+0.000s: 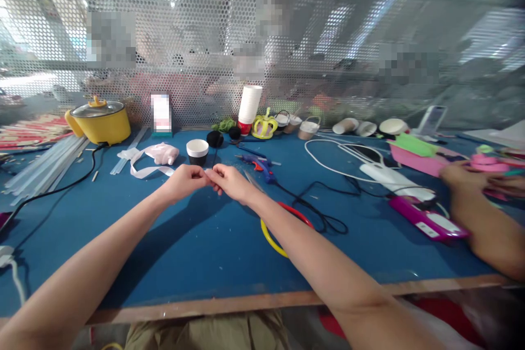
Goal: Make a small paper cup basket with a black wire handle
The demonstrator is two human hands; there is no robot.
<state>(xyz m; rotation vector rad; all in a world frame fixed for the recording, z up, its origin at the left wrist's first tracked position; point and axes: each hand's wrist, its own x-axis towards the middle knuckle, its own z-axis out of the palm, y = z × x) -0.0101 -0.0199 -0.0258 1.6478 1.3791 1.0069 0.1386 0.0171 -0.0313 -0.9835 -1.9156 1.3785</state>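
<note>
My left hand (185,181) and my right hand (230,181) meet fingertip to fingertip above the blue table, both closed in a pinch. A thin strand of black yarn (215,157) runs from their fingertips back towards a dark, round ball of yarn (214,139). Most of what lies between the fingers is hidden. Just behind my left hand stands a paper cup (197,149), white on top and black below. To the right of my right hand lies a blue hot glue gun (262,166) with a red trigger. A red and yellow ring (273,240) is partly under my right forearm.
At the back left stands a yellow electric pot (104,123), near clear glue sticks (45,161). Stacked paper cups (249,106) and a yellow crown-like basket (264,126) line the mesh partition. Cables and a purple power strip (426,219) lie right, beside a co-worker's arm (479,213).
</note>
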